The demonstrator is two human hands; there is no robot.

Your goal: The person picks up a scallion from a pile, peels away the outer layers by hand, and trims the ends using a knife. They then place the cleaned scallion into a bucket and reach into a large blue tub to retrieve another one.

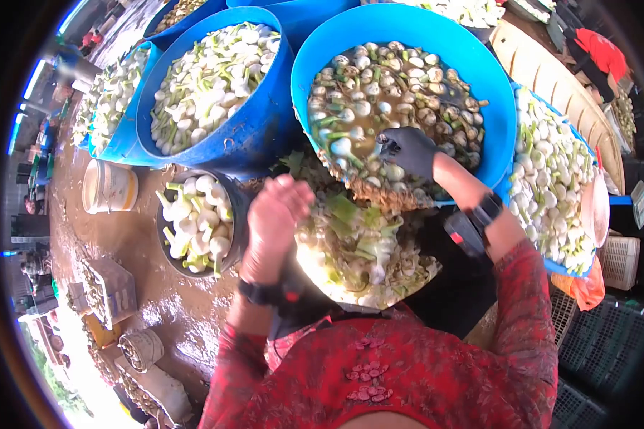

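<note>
Blue tub (479, 68) rim — gloved right hand (408, 151)

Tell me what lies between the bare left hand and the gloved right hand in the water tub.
In the head view, a heap of cut green-and-white trimmings lies between the left hand and the gloved right hand, which reaches over the blue tub's near rim.

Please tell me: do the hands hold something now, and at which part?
It cannot be told. The gloved right hand reaches into the blue tub of bulbs in water; the bare left hand is raised, its grip hidden.
</note>
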